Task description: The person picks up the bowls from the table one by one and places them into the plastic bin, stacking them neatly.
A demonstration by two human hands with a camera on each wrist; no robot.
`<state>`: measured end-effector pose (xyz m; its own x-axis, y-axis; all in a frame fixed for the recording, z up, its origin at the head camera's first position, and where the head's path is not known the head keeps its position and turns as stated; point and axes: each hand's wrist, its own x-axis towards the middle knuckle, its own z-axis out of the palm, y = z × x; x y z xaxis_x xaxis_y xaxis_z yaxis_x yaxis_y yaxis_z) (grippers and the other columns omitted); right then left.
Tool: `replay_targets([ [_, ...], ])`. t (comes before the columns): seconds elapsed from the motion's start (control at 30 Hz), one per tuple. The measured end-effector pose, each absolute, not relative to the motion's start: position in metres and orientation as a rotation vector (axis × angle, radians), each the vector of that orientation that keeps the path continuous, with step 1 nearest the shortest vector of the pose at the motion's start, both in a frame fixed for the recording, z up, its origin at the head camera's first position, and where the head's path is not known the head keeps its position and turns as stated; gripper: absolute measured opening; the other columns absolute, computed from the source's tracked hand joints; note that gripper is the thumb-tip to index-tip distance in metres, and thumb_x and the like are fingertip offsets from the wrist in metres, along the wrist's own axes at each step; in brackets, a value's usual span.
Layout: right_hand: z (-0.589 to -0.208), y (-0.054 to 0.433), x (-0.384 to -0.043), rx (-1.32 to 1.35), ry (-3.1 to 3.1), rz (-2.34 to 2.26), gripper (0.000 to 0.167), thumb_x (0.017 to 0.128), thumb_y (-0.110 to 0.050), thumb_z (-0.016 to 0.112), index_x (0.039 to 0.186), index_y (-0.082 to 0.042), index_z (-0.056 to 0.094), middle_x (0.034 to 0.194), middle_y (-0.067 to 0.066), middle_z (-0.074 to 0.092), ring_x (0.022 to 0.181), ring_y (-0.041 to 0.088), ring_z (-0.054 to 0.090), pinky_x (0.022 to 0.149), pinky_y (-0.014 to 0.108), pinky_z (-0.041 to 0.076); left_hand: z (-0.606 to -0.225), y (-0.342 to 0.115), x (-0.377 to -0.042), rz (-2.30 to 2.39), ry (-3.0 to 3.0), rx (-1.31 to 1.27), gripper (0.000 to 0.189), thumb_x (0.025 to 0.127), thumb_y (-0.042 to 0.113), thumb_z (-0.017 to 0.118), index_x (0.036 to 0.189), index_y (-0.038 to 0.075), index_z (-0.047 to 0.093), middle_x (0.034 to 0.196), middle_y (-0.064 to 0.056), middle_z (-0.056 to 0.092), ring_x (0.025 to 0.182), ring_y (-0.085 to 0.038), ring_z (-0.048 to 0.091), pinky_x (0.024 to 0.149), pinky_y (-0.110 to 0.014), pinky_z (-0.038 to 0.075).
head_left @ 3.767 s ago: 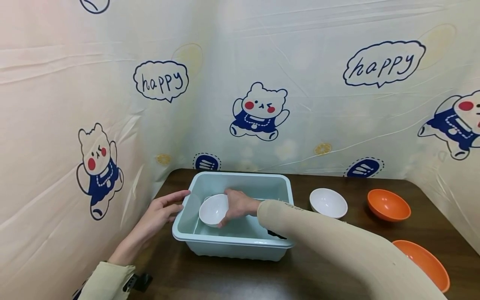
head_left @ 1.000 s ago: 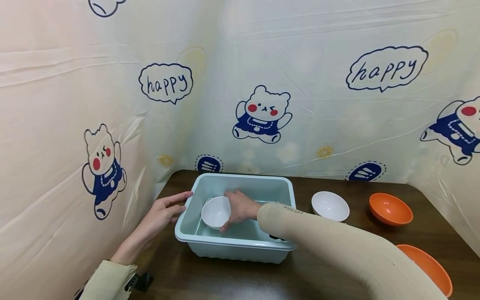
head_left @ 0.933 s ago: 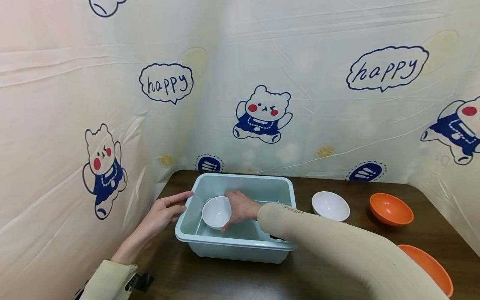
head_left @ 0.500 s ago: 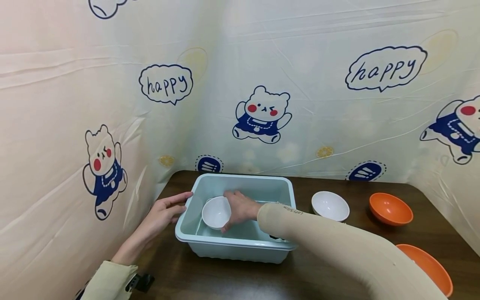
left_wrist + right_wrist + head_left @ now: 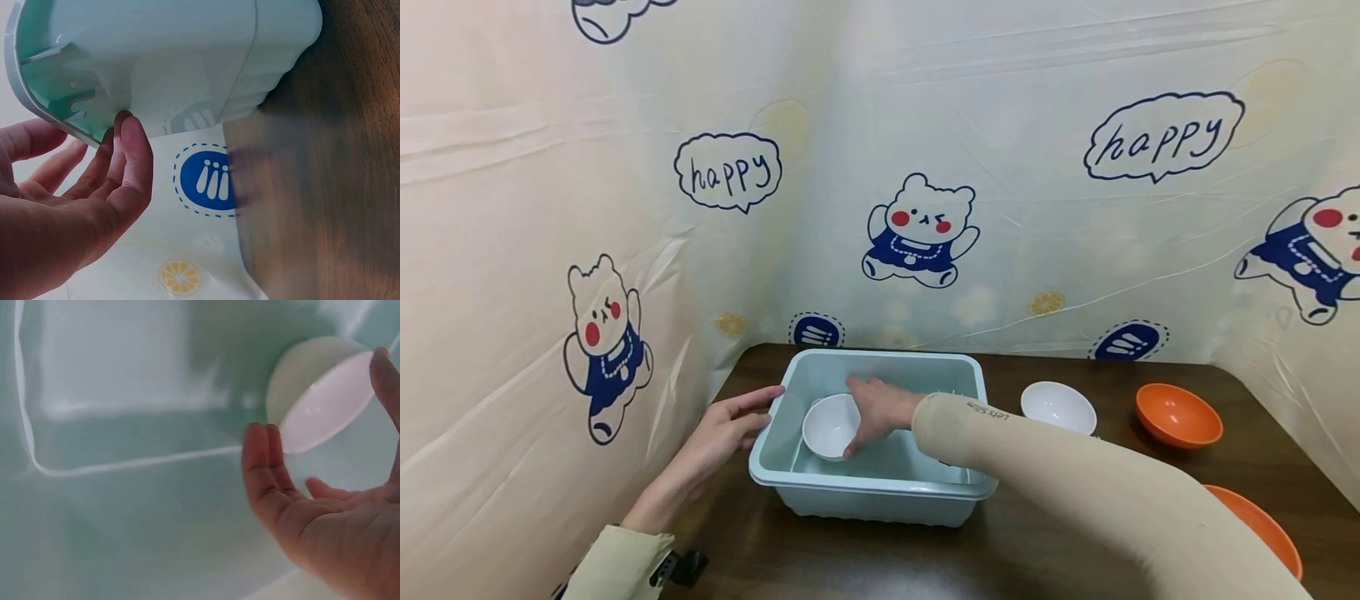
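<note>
In the head view a pale blue-green plastic tub (image 5: 872, 492) stands on the table. My left hand (image 5: 726, 429) holds the left side of its rim; in the left wrist view, bent fingers (image 5: 134, 150) lie under the lip and one rests by the rim's edge. My right hand (image 5: 880, 412) reaches inside the tub and spans a white bowl (image 5: 831, 429), fingers at the far rim and thumb at the near rim. In the right wrist view the white bowl (image 5: 325, 394) sits between the fingertips, away from the palm. The bowl's right part is hidden by the hand.
On the dark wooden table (image 5: 820, 558), to the tub's right, stand another white bowl (image 5: 1060, 407) and an orange bowl (image 5: 1178, 414). A second orange bowl (image 5: 1258, 525) lies nearer, partly behind the right sleeve. A printed curtain (image 5: 1000, 167) encloses the back and sides.
The right hand and forearm have shifted up slightly in the head view. The white bowl stays at the tub's left end, and the left hand keeps its place at the rim.
</note>
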<state>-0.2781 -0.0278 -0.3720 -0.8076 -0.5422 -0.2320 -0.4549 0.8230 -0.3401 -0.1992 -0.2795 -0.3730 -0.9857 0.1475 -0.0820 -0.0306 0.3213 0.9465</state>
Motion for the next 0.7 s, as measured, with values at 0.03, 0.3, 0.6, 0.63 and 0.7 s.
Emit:
replay_targets([
  [0.03,-0.368,-0.027,-0.277,-0.756,2.684,-0.364,0.098,0.079,-0.043,0.094,0.154,-0.006,0.043,0.133,0.017,0.059,0.122,0.029,0.06,0.104,0.041,0.051,-0.373,-0.279,-0.199,1.744,2.425,0.107,0.049,0.109,0.009,0.052,0.157,0.001,0.047,0.159,-0.027,0.045,0.129,-0.04,0.06,0.097,-0.046,0.058],
  [0.3,-0.338,-0.026,-0.267,-0.828,2.673,-0.239,0.058,0.087,-0.044,0.087,0.123,-0.006,0.064,0.101,0.003,0.064,0.094,0.017,0.062,0.082,0.034,0.054,-0.374,-0.281,-0.199,1.739,2.419,0.149,0.05,0.109,0.008,0.052,0.158,-0.001,0.044,0.158,-0.029,0.044,0.127,-0.039,0.061,0.096,-0.044,0.058],
  [0.6,-0.309,-0.019,-0.256,-0.877,2.671,-0.232,0.042,0.091,-0.044,0.083,0.11,-0.009,0.07,0.096,-0.002,0.065,0.082,0.014,0.061,0.073,0.03,0.053,-0.372,-0.283,-0.201,1.719,2.41,0.18,0.05,0.109,0.009,0.052,0.157,-0.003,0.043,0.157,-0.029,0.045,0.127,-0.038,0.061,0.094,-0.042,0.059],
  [0.63,-0.306,-0.018,-0.254,-0.878,2.671,-0.234,0.042,0.091,-0.044,0.083,0.11,-0.009,0.07,0.097,-0.002,0.065,0.083,0.013,0.061,0.074,0.03,0.054,-0.372,-0.282,-0.201,1.719,2.406,0.182,0.05,0.109,0.009,0.052,0.157,-0.003,0.043,0.157,-0.029,0.045,0.127,-0.038,0.061,0.094,-0.042,0.059],
  [0.7,-0.301,-0.015,-0.25,-0.884,2.665,-0.242,0.044,0.091,-0.045,0.082,0.113,-0.009,0.07,0.101,-0.001,0.066,0.085,0.013,0.061,0.075,0.03,0.054,-0.372,-0.282,-0.202,1.713,2.408,0.183,0.05,0.11,0.01,0.052,0.157,-0.003,0.043,0.157,-0.029,0.045,0.127,-0.037,0.061,0.094,-0.042,0.059],
])
